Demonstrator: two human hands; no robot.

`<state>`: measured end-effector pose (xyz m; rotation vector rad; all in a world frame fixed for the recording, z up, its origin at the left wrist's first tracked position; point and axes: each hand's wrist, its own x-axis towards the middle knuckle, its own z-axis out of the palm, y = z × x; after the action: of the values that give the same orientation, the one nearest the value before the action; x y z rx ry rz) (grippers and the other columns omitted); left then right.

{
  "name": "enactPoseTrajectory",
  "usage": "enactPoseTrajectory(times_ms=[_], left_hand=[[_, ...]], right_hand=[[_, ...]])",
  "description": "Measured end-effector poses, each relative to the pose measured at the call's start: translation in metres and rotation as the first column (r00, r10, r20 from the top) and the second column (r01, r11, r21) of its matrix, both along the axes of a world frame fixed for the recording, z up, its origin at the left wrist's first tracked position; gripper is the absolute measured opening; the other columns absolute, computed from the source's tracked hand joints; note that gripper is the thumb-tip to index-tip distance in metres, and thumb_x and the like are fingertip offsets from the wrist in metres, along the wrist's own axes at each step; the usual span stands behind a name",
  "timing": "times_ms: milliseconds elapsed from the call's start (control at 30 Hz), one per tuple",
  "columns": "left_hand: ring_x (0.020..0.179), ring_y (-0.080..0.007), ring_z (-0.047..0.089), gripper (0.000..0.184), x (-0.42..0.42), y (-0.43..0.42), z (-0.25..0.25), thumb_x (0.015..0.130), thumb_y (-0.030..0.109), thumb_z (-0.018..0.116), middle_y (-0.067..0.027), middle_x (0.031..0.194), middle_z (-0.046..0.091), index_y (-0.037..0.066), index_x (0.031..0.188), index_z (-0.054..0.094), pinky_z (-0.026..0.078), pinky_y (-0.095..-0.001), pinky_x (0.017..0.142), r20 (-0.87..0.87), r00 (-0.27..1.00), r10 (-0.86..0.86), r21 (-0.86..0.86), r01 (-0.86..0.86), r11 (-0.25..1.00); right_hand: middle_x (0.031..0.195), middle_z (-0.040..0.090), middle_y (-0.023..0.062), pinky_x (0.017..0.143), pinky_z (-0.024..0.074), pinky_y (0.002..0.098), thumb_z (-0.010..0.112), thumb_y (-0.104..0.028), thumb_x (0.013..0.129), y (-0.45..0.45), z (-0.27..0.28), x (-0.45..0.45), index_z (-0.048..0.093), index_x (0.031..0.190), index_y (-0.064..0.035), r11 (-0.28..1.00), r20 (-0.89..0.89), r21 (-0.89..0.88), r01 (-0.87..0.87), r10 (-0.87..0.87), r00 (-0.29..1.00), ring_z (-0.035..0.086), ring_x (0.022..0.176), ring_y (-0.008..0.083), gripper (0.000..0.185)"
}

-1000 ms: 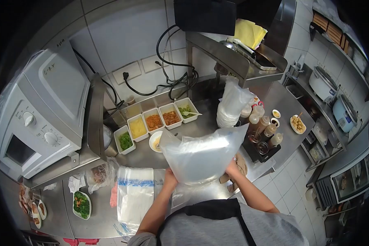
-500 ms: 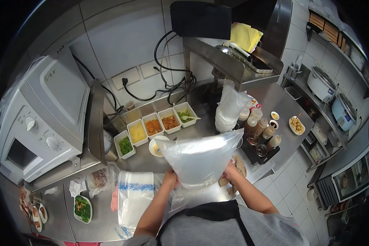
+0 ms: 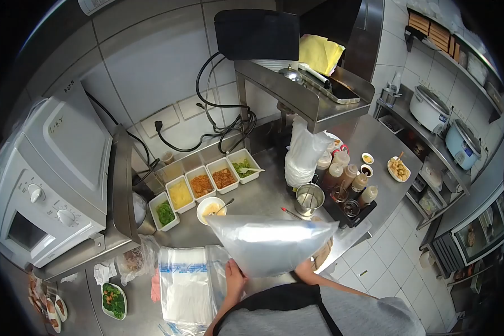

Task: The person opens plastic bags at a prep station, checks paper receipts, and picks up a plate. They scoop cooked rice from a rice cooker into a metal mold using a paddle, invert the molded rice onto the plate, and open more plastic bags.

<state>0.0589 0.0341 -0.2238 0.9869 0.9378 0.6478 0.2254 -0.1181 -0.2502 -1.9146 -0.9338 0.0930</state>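
A large clear plastic bag (image 3: 271,246), puffed out, is held close to my body above the counter's front. My left hand (image 3: 235,275) is at its lower left side, fingers closed on its edge. My right hand (image 3: 305,270) grips the lower right side, its fingers partly hidden by the bag. Left of my left hand lies a flat stack of clear bags (image 3: 185,280) with blue print. Beyond the held bag are a white bowl (image 3: 211,209) with a spoon and a metal pot (image 3: 309,200) with utensils.
White containers of toppings (image 3: 181,194) line the counter's back. A black caddy (image 3: 350,217) of sauce bottles stands right, beside wrapped white bags (image 3: 303,154). A microwave (image 3: 56,179) occupies the left shelf. A dish of greens (image 3: 114,301) sits lower left; rice cookers (image 3: 429,109) stand far right.
The held bag and both hands have come lower and nearer my body, and the bag looks flatter. The metal pot now shows beyond it. The camera view has shifted slightly.
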Motion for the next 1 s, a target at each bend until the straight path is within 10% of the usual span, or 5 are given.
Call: enactPoseTrajectory(times_ms=[267, 367, 567, 833, 1000], left_hand=[[0.102, -0.0313, 0.050, 0.040, 0.003, 0.039, 0.022, 0.097, 0.031, 0.030, -0.0196, 0.109, 0.053, -0.004, 0.113, 0.043, 0.037, -0.0395, 0.089, -0.417, 0.907, 0.063, 0.576, 0.210, 0.790], [0.122, -0.0319, 0.035, 0.047, 0.008, 0.012, 0.081, 0.097, 0.031, 0.027, -0.0217, 0.132, 0.035, -0.005, 0.125, 0.036, 0.028, -0.0377, 0.100, -0.072, 0.962, 0.263, 0.795, -0.104, 0.598], [0.128, -0.0309, 0.028, 0.057, 0.062, -0.026, 0.080, 0.097, 0.036, 0.021, -0.0199, 0.138, 0.028, -0.006, 0.135, 0.023, 0.023, -0.0385, 0.104, 0.348, 0.932, 0.098, 0.542, -0.286, 0.790], [0.126, -0.0318, 0.031, 0.057, 0.056, 0.038, -0.040, 0.097, 0.037, 0.021, -0.0219, 0.138, 0.029, -0.004, 0.136, 0.022, 0.024, -0.0397, 0.104, -0.307, 0.912, -0.271, 0.737, 0.409, 0.539], [0.131, -0.0296, 0.025, 0.065, 0.055, 0.030, 0.047, 0.095, 0.047, 0.021, -0.0188, 0.143, 0.021, 0.000, 0.140, 0.015, 0.020, -0.0388, 0.107, 0.091, 0.995, -0.052, 0.564, -0.009, 0.826]], right_hand=[[0.101, 0.059, 0.0197, 0.084, 0.0423, 0.0424, 0.053, -0.017, 0.079, 0.000, 0.049, 0.024, 0.058, 0.102, 0.0002, 0.981, -0.028, -0.066, -0.181, 0.179, 0.983, 0.054, 0.096, 0.0373, 0.029], [0.108, 0.059, 0.0145, 0.086, 0.0434, 0.0366, 0.053, -0.025, 0.081, 0.006, 0.128, 0.034, 0.056, 0.108, -0.0003, 0.984, 0.087, -0.139, -0.108, 0.121, 0.989, 0.056, 0.099, 0.0286, 0.036], [0.118, 0.053, 0.0090, 0.092, 0.0387, 0.0301, 0.045, -0.041, 0.088, 0.060, 0.102, 0.055, 0.047, 0.120, -0.0033, 0.866, -0.462, 0.374, -0.332, 0.484, 0.743, 0.050, 0.107, 0.0192, 0.050], [0.137, 0.036, 0.0122, 0.105, 0.0233, 0.0308, 0.023, -0.050, 0.094, 0.058, 0.045, 0.029, 0.026, 0.137, -0.0012, 0.838, -0.503, 0.436, -0.329, 0.530, 0.683, 0.033, 0.126, 0.0221, 0.066], [0.141, 0.029, 0.0134, 0.107, 0.0192, 0.0299, 0.015, -0.052, 0.094, 0.047, 0.064, 0.031, 0.021, 0.140, -0.0011, 0.900, -0.524, 0.345, -0.265, 0.420, 0.741, 0.026, 0.131, 0.0213, 0.069]])
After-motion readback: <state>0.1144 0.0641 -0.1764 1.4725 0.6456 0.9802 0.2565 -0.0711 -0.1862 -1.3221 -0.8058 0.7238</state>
